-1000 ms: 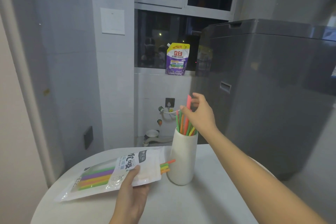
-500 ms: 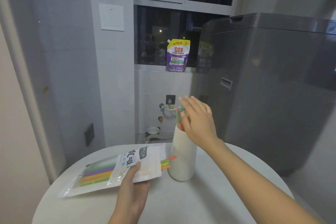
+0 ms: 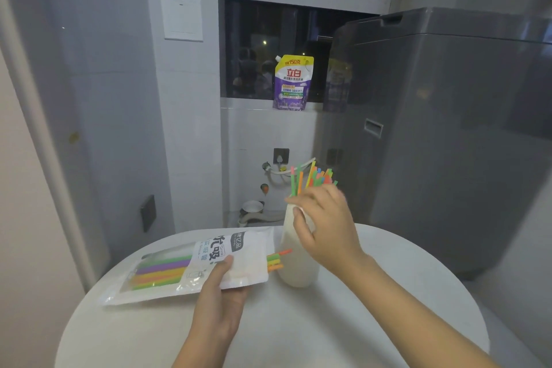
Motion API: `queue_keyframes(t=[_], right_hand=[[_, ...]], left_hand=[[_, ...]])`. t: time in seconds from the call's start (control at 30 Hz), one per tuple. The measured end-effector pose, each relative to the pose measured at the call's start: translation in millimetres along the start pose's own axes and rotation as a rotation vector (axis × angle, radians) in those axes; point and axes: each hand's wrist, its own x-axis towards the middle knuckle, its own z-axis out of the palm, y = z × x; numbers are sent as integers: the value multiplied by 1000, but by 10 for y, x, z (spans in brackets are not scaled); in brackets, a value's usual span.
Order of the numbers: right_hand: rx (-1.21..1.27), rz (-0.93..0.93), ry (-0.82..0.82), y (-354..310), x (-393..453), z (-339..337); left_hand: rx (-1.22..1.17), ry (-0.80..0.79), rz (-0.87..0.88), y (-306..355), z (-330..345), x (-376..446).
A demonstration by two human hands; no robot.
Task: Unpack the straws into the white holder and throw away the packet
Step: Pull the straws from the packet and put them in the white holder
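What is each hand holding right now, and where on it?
The left hand grips the straw packet at its near edge, close to the open end. The right hand holds nothing; its fingers hang relaxed before the white holder.

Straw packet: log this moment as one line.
left hand holds packet | right hand open by holder | straws in holder | more in packet
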Motion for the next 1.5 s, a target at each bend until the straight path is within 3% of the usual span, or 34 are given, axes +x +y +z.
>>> queue_keyframes(t=[0.07,0.2,0.27,0.53,0.8,0.9,1.03,1.23,1.4,1.5], right_hand=[[133,142,-110,-97,-217,25],[422,567,-542,-222,-645,166],[562,685,-622,-262,-785,231],[720,945,-378,-293,-872,311],[660,1009,-275,35,-858,207],[839,1193,-190,8,-889,212],[1331,1463,-112,-100,-899,271],[1629,1435,-31,-307,-852,350],[1611,1430,91,-283,-822,370],[1456,1402,147,-196,-830,329]], left_hand=[[64,-35,17,3,-1,-11],[178,-75,61,-7,-2,-32],[225,-58,88,-28,-13,-41],[287,-32,168,-97,-52,-4],[137,118,181,-79,-69,47],[110,131,177,-88,-51,33],[121,130,178,-120,-32,7],[148,42,144,-265,19,-101],[120,28,111,-329,37,-125],[104,29,113,-284,36,-87]])
